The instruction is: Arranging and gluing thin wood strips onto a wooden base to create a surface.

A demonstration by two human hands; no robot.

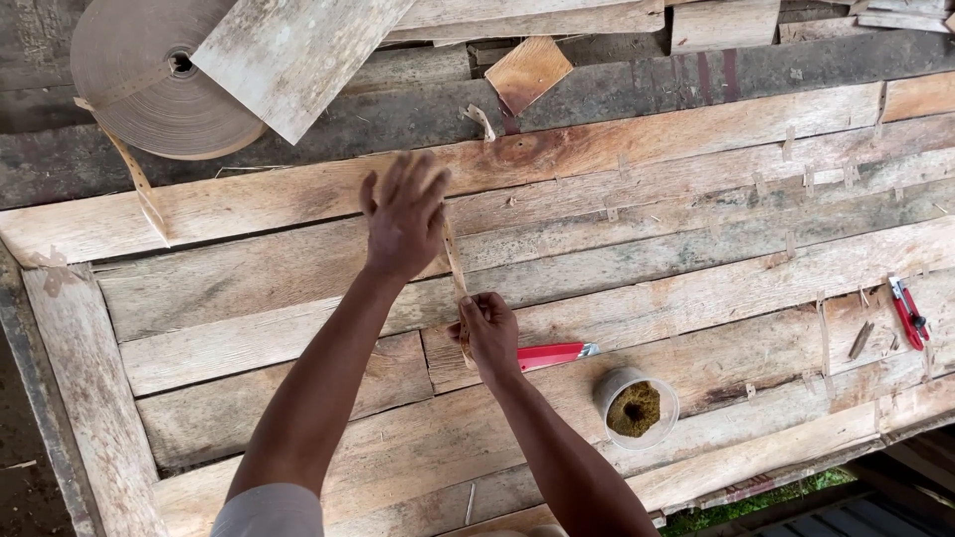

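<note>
left hand (403, 221): fingers spread, flat on tape strip (453, 261) | right hand (487, 333): closed on strip's near end, with red cutter (553, 354) | strip lies mid-table (696, 288) | glue cup (637, 406) right

The left hand (403, 217) is smeared by motion blur at the fingers, so whether they press the thin paper strip (454, 261) or only hover beside it cannot be told, and the strip's lower end vanishes inside the closed right hand (487, 333). That same hand covers the handle of the red cutter (553, 354), leaving only its front part showing, and it is unclear whether the fingers actually grip it. The big tape roll (149, 85) is partly hidden under a loose board (293, 55) and cut by the top edge, while the stuff in the small plastic cup (637, 406) is perhaps a brownish paste, too small to make out.
</note>
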